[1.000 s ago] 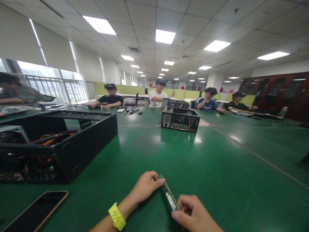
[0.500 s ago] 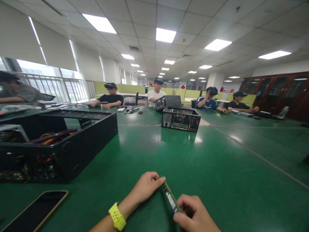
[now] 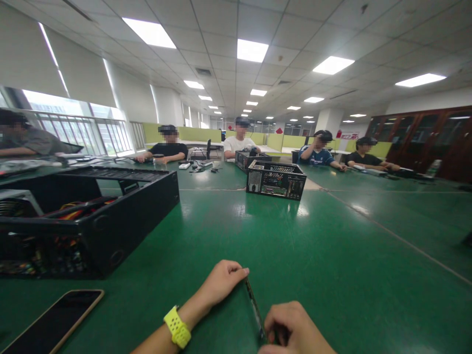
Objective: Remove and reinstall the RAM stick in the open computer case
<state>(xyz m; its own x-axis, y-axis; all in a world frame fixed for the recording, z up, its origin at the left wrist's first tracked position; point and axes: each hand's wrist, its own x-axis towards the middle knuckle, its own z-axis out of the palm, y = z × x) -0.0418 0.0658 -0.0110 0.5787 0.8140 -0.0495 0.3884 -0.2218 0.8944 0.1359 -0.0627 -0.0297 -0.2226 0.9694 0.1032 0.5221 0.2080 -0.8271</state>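
One memory stick [image 3: 252, 302] has turned edge-on, pinched by left hand [image 3: 225, 283] and right hand [image 3: 294, 324]; of three cases [image 3: 134, 223], frame-left's holds wires [image 3: 79, 209].

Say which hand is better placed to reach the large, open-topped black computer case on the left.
Probably the left hand: it is nearer that case, with green tabletop between them; the right hand is farther off. Both hold the long, thin circuit board.

On the table [image 3: 214, 231], a phone [image 3: 55, 324] lies near left, a computer case [image 3: 132, 223] beyond it; a circuit board [image 3: 254, 307] is between left hand [image 3: 223, 282] and right hand [image 3: 291, 327]; far centre stands a second case [image 3: 276, 182].
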